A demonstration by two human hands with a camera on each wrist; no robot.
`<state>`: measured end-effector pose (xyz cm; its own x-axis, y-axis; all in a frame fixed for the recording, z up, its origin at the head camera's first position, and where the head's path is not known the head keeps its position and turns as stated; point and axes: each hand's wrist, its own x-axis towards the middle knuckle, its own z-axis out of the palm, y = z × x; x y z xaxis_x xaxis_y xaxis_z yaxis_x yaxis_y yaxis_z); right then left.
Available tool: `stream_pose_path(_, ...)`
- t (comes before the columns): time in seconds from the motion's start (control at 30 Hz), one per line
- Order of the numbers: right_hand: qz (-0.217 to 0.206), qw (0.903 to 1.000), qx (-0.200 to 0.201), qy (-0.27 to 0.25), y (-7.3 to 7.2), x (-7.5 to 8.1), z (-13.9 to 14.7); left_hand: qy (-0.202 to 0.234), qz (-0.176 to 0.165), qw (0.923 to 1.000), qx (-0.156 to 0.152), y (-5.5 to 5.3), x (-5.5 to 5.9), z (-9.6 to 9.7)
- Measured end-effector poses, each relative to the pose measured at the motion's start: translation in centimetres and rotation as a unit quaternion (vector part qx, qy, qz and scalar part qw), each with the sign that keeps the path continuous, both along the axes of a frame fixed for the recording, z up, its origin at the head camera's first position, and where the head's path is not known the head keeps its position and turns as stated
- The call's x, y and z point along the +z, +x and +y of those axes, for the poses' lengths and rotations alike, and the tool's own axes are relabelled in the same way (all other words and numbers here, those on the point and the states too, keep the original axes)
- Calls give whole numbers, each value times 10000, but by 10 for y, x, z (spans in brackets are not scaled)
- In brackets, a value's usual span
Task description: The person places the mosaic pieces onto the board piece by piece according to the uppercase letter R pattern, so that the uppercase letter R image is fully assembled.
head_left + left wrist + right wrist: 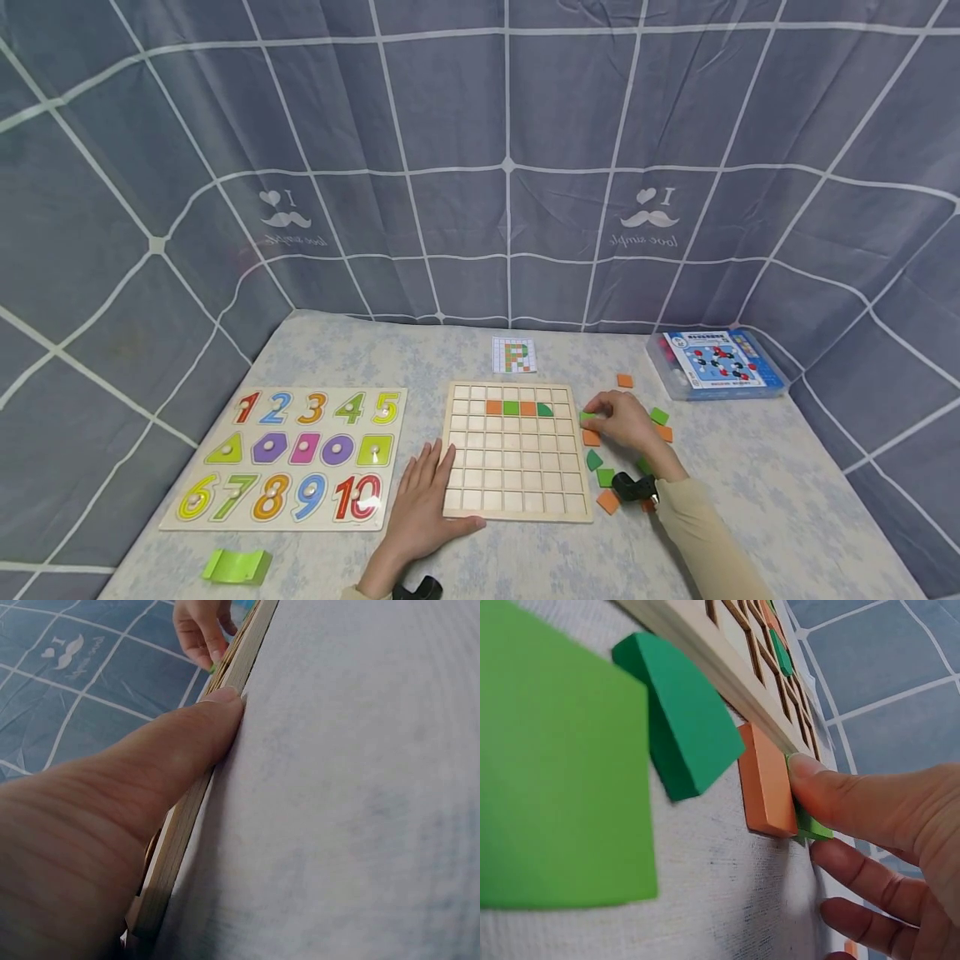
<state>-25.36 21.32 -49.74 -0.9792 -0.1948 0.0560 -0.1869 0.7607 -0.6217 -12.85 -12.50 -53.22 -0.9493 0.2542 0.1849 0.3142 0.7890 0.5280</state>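
My hands are well apart. My left hand [423,512] lies with fingers extended along the left edge of the gridded wooden board [517,500], its thumb touching the near edge. My right hand [626,421], just past the board's right side, pinches a light green tile [814,825] beside an orange tile [765,784] on the table [555,558]. More orange and green tiles lie around that hand, a dark green piece [682,712] nearer me. Between my hands, toward the board's far side, sits a row of four pieces [511,408]: orange, green, orange, dark green. A pattern card [514,355] lies beyond. Left of my left hand is a number puzzle [285,526]; beyond my right hand, farther right, a plastic box [720,362].
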Motion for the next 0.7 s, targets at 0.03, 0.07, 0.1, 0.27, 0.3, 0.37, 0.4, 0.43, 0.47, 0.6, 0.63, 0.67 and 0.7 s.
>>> stream_pose_path(0.03,-7,10000,5,-13,0,0,0,-6,7,10000,-1,0,0,0)
stream_pose_path(0.07,-19,10000,-8,-30,1,1,-1,-5,15,10000,-3,0,0,0)
stream_pose_path(0.1,-17,10000,8,-35,1,1,-1,-9,22,10000,-6,0,0,0)
stream_pose_path(0.27,-51,10000,-12,-74,3,1,-3,-37,33,10000,-8,0,-2,0)
stream_pose_path(0.3,-35,10000,-7,-69,3,1,-2,-43,34,10000,-5,0,-2,-1)
stream_pose_path(0.37,-18,9999,-50,-107,4,0,-3,-42,34,10000,-3,0,-2,-1)
stream_pose_path(0.4,-10,9999,-61,-147,4,0,-3,-43,38,10000,-3,0,-2,-1)
stream_pose_path(0.43,-8,9998,-71,-170,5,0,-3,-38,43,10000,-6,0,-2,-1)
stream_pose_path(0.47,-4,9997,-71,-216,5,0,-3,-34,48,10000,-8,0,-2,-1)
stream_pose_path(0.6,-11,9988,-127,-466,6,-1,-3,-12,90,10000,-21,0,-2,0)
stream_pose_path(0.63,-12,9985,-135,-527,7,0,-4,-10,99,9999,-24,0,-2,0)
stream_pose_path(0.67,4,9980,-133,-619,7,0,-5,-13,104,9999,-22,0,-1,0)
stream_pose_path(0.7,29,9974,-130,-705,7,1,-6,-10,104,9999,-21,0,-1,0)
